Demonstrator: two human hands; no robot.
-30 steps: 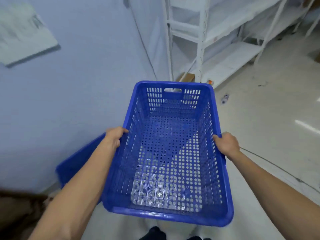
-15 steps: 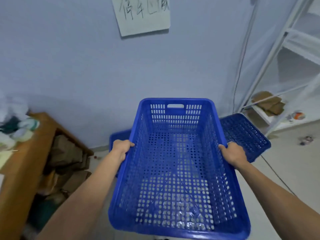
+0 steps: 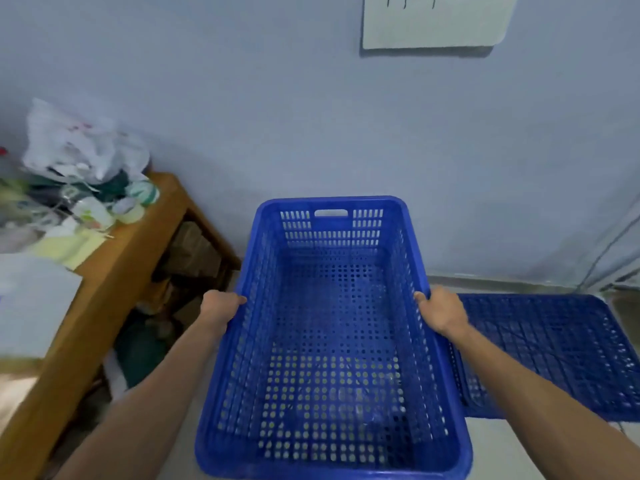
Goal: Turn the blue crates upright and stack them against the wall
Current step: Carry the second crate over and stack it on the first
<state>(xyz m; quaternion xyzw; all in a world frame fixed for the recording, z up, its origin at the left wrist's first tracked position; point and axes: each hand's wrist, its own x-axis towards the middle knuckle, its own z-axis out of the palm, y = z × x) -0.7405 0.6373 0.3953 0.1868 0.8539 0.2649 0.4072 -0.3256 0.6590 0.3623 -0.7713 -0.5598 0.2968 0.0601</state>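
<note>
I carry an upright blue perforated crate (image 3: 332, 341) in front of me, its open top facing up and its far end close to the pale blue wall (image 3: 277, 116). My left hand (image 3: 220, 306) grips the crate's left rim. My right hand (image 3: 441, 311) grips its right rim. A second blue crate (image 3: 554, 351) lies upside down on the floor to the right, beside the wall, its perforated bottom facing up.
A wooden table (image 3: 114, 271) stands at the left against the wall, piled with plastic bags and papers (image 3: 79, 174), with boxes stored under it. A paper sign (image 3: 433, 22) hangs on the wall above. A cable (image 3: 606, 251) runs down the wall at the far right.
My view has swung left along the wall: the white shelving has left the frame and the wooden table has come in. The held crate has come lower and nearer the wall, same grip.
</note>
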